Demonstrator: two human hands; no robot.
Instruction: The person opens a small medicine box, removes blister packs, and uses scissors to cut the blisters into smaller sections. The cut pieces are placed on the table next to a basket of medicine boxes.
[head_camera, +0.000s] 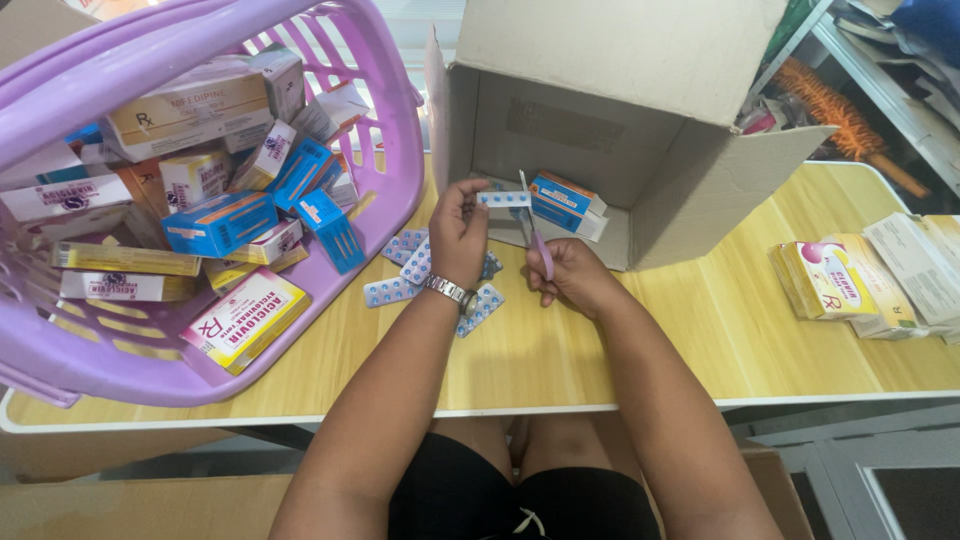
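From my remote seat I take the open cardboard box (640, 110), lying on its side on the wooden table (560, 350), as my landmark; just in front of its mouth my left hand (457, 235) pinches a small strip of blue blister pack (503, 199) between thumb and fingertips, fingers narrow and closed on it, a silver watch (450, 291) on that wrist; beside it, also before the box mouth, my right hand (575, 278) is curled around the pink handles of a pair of scissors (533, 228), the blades pointing up and standing right at the strip's end, though I cannot tell whether they touch it; below the left hand, a little further out from the box, several loose blister sheets (400, 270) with blue pills lie scattered on the table; inside the box, against its back wall, rests a blue and white carton (565, 203); well to the left of the box sits a tilted purple basket (380, 130) heaped with medicine boxes (220, 222) in blue, yellow and white; to the right of the box, near the table's edge, lie a yellow and pink packet (825, 280) and some folded leaflets (915, 265).
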